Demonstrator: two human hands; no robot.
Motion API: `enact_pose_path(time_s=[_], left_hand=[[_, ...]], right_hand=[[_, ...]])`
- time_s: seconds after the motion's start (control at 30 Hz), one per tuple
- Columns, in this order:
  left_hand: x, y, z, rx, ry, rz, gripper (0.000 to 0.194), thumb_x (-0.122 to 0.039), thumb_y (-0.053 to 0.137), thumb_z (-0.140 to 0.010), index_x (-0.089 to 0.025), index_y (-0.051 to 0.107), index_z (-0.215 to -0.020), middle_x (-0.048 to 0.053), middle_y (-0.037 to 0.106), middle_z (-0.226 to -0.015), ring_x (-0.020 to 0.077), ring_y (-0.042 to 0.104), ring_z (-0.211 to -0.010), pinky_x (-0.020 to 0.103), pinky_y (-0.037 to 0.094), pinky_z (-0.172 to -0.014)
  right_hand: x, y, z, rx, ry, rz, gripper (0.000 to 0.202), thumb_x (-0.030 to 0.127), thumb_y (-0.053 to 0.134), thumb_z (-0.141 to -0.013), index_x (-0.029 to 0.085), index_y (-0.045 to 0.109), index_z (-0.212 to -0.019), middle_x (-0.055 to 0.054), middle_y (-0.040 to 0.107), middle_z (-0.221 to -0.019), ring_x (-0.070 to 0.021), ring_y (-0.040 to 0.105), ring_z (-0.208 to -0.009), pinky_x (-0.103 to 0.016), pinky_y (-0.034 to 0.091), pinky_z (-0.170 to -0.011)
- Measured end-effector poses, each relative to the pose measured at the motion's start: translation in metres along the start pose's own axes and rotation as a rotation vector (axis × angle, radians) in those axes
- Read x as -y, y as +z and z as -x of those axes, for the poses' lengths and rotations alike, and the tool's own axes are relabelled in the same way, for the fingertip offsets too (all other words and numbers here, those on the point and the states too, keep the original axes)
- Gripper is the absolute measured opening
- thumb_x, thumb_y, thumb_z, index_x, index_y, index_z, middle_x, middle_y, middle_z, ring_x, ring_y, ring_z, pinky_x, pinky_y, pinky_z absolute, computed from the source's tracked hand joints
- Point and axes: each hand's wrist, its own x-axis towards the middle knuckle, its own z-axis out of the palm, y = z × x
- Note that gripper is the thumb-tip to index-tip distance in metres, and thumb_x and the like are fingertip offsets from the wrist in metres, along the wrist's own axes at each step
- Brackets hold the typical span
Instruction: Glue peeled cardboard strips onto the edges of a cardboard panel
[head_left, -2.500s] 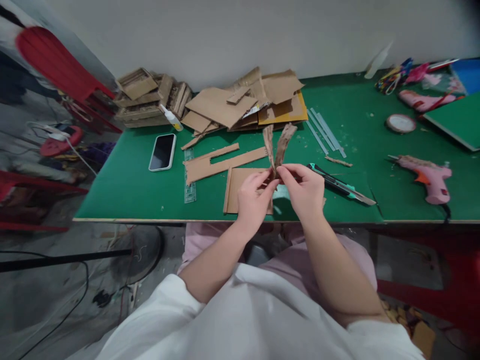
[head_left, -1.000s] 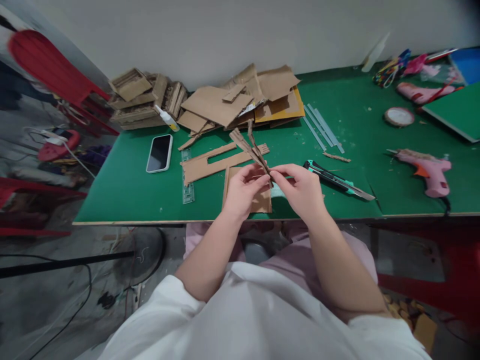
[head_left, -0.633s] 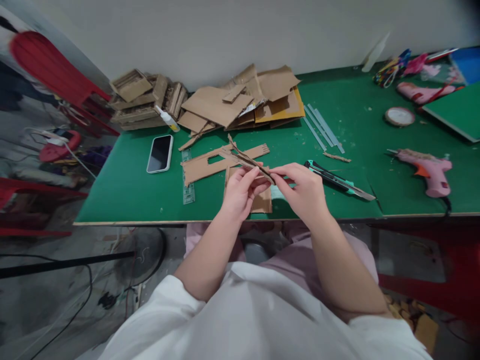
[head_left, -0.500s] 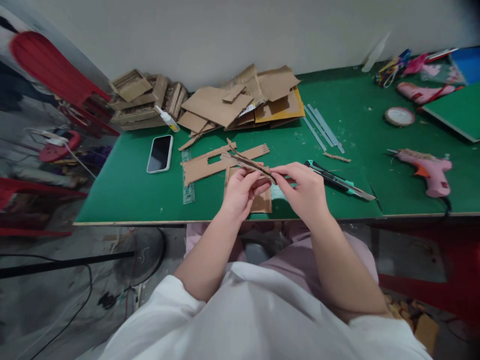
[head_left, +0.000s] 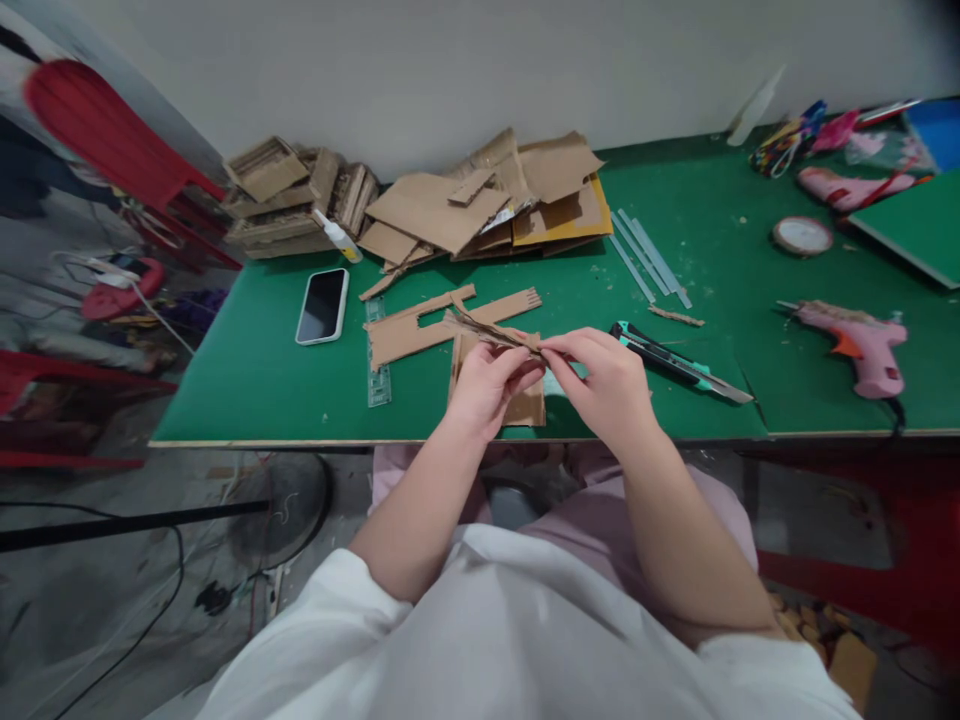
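Note:
Between my two hands is a narrow cardboard strip (head_left: 484,328), seen nearly edge-on with a dark, torn-looking edge. My left hand (head_left: 491,385) is closed around its middle. The fingertips of my right hand (head_left: 600,375) pinch its right end. Below the hands a flat cardboard piece (head_left: 525,408) lies on the green table, partly covered by my left hand. Left of it lie a cut-out cardboard piece (head_left: 397,340) and a clear ruler (head_left: 379,385) under it. A utility knife (head_left: 675,362) with its blade out lies just right of my right hand.
A pink glue gun (head_left: 862,340) and a tape roll (head_left: 802,236) are on the right. Glue sticks (head_left: 652,255), stacked cardboard (head_left: 435,212) and a small white bottle (head_left: 337,238) lie toward the wall. A phone (head_left: 322,306) rests at left.
The cardboard strip has tilted, its raised sliver at the left end now sitting lower and closer in. Both hands keep their hold, with only slight finger movement.

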Motion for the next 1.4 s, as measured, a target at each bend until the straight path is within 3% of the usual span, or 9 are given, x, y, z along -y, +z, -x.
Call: enact_pose_path(time_s=[0.2,0.4,0.8,0.93,1.17,1.4], left_hand=[[0.002,0.0,0.002,-0.006,0.076,-0.095,0.028,-0.023,0.069,-0.063,-0.013,0.059,-0.087,0.004,0.065,-0.08,0.0117,0.062,-0.071,0.023,0.052,-0.068],[0.0,0.001,0.002,-0.051,0.023,-0.073,0.023,-0.026,0.062,-0.067,-0.01,0.061,-0.084,0.004,0.065,-0.067,0.0131,0.062,-0.061,0.023,0.051,-0.06],[0.009,0.011,0.0,-0.153,0.154,-0.174,0.009,-0.02,0.057,-0.064,-0.011,0.059,-0.063,-0.002,0.052,-0.053,0.0061,0.046,-0.047,0.017,0.037,-0.046],[0.014,0.009,-0.003,-0.197,0.207,-0.263,0.013,-0.017,0.054,-0.062,-0.012,0.052,-0.051,-0.004,0.046,-0.045,0.0045,0.039,-0.043,0.015,0.031,-0.042],[0.016,0.01,-0.003,-0.161,0.115,-0.131,0.017,-0.019,0.053,-0.063,-0.013,0.046,-0.049,-0.004,0.044,-0.044,0.0037,0.038,-0.041,0.015,0.029,-0.042],[0.014,0.011,-0.004,-0.126,0.049,-0.074,0.011,-0.022,0.059,-0.063,-0.011,0.056,-0.063,-0.002,0.051,-0.052,0.0053,0.046,-0.046,0.015,0.034,-0.045]], right_hand=[[-0.002,0.0,-0.001,-0.049,-0.055,0.083,0.016,0.022,0.049,-0.083,0.02,0.064,-0.087,-0.004,0.066,-0.084,-0.0175,0.055,-0.083,-0.031,0.044,-0.076],[0.0,0.001,0.0,-0.023,-0.074,0.188,0.018,0.022,0.045,-0.084,0.018,0.063,-0.089,-0.005,0.065,-0.084,-0.018,0.052,-0.081,-0.03,0.043,-0.076],[0.003,0.017,0.005,-0.058,-0.161,0.445,0.023,0.021,0.041,-0.086,0.016,0.061,-0.096,-0.007,0.065,-0.085,-0.0175,0.054,-0.077,-0.029,0.039,-0.066],[0.002,0.024,0.006,-0.08,-0.155,0.508,0.022,0.021,0.041,-0.086,0.016,0.063,-0.087,-0.005,0.064,-0.075,-0.0158,0.054,-0.069,-0.028,0.037,-0.06],[-0.004,0.028,0.005,-0.077,-0.12,0.468,0.023,0.023,0.042,-0.086,0.018,0.062,-0.077,-0.004,0.062,-0.069,-0.015,0.053,-0.067,-0.027,0.036,-0.06],[-0.005,0.026,0.003,-0.068,-0.076,0.336,0.019,0.022,0.043,-0.086,0.018,0.062,-0.09,-0.004,0.064,-0.083,-0.0157,0.053,-0.078,-0.026,0.039,-0.07]])
